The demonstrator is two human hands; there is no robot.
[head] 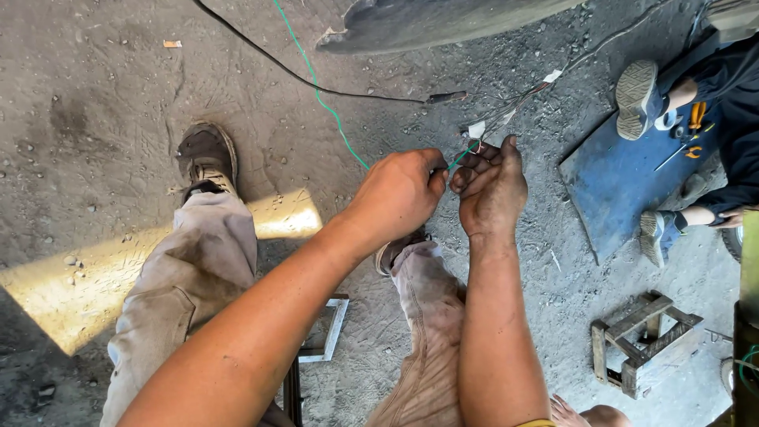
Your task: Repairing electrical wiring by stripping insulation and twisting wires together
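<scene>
Your left hand [399, 194] and right hand [492, 190] meet right at the middle of the frame, fingertips touching, both pinched shut on the green wire [332, 111]. That wire runs long and thin from your fingers up and left, out past the top edge, so its long axis is a diagonal. A bundle of thin wires [514, 103] carries on from your right hand up and right, with small white tags [477, 129] on it just above your fingers and another near the top. A black cable [316, 83] crosses the green one higher up and ends in a dark plug.

No packages or signs that you can make out, just those tags and a tiny scrap upper left.

Room-wise: the left side is open dirt floor [95, 119]. The right is crowded, with a blue board [617, 182] where another person's shoes [636, 99] rest, pliers with orange grips [696, 119] beside them, and a small wooden stool [644, 344] lower right. A dark curved tyre [443, 20] blocks the top edge.
</scene>
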